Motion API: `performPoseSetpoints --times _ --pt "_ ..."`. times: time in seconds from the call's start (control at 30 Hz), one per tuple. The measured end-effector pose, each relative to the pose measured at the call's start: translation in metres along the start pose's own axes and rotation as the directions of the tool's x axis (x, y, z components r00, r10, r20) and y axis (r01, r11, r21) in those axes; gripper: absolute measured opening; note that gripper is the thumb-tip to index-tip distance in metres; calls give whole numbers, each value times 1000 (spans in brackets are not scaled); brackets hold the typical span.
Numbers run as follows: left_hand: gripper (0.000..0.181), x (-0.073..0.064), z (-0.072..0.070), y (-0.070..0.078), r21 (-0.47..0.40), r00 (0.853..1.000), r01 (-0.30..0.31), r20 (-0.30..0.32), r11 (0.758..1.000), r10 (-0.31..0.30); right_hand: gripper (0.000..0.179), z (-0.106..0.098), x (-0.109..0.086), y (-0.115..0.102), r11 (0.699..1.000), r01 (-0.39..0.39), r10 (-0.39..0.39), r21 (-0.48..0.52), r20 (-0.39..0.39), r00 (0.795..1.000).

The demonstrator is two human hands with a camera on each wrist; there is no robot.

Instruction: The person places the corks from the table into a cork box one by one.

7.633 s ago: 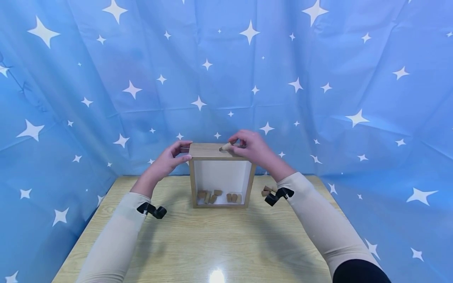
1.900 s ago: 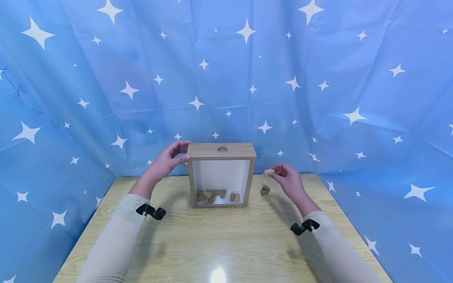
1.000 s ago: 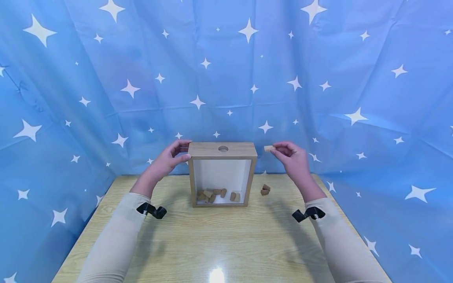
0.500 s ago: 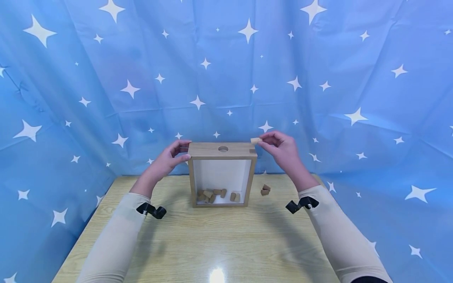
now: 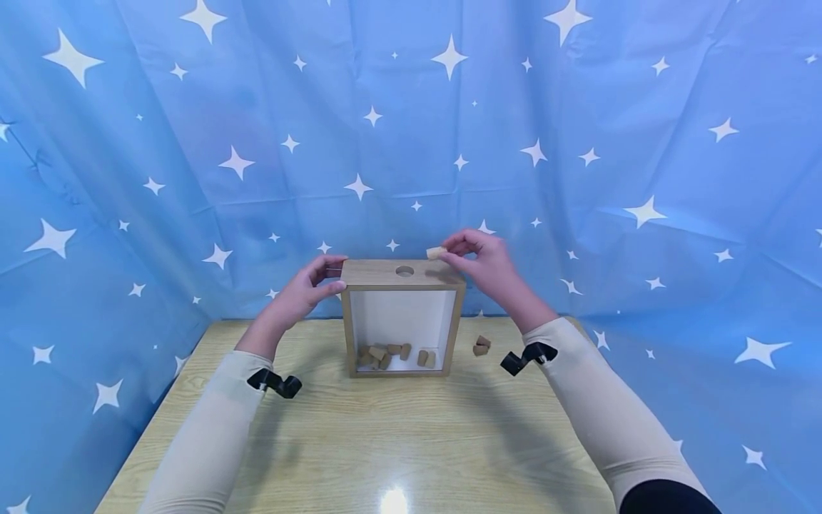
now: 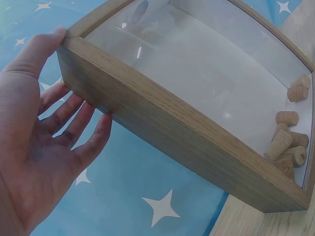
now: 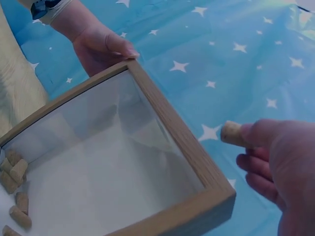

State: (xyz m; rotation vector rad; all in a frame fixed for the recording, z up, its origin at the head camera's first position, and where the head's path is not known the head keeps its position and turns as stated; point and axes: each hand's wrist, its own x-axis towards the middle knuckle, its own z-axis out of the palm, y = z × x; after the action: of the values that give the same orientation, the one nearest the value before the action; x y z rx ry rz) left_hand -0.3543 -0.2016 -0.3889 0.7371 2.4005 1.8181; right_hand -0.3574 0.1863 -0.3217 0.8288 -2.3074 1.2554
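A wooden shadow box (image 5: 347, 328) with a clear front and a round hole (image 5: 404, 271) in its top stands upright. My left hand (image 5: 300, 294) grips its upper left corner, thumb at the front edge and fingertips against the side, as the left wrist view shows. Between thumb and fingers of my right hand (image 5: 481, 260) a wine cork (image 5: 437, 253) is pinched, held sideways over the top, just right of the hole. In the right wrist view the cork (image 7: 233, 133) points toward the box's top edge. Several corks (image 6: 279, 143) lie inside along the bottom.
A few loose corks (image 5: 481, 347) lie on the wooden table (image 5: 398, 435) to the right of the box. A blue curtain (image 5: 411, 157) with white stars hangs close behind. Black wrist mounts (image 5: 275, 383) jut from both sleeves.
My right hand has picked up a cork from the table pile, lifted it and carried it left over the box top. More corks lie inside than earlier. My left hand has stayed put.
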Motion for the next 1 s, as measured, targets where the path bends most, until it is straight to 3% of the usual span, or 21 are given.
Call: performPoseSetpoints --times 0.23,1.0 --pt "60 1 0 -2 3 1000 -10 2 1000 10 14 11 7 -7 999 13 -10 -37 79 997" --pt "60 1 -2 -4 11 1000 -17 2 1000 17 14 38 19 -12 988 93 -69 -121 190 979"
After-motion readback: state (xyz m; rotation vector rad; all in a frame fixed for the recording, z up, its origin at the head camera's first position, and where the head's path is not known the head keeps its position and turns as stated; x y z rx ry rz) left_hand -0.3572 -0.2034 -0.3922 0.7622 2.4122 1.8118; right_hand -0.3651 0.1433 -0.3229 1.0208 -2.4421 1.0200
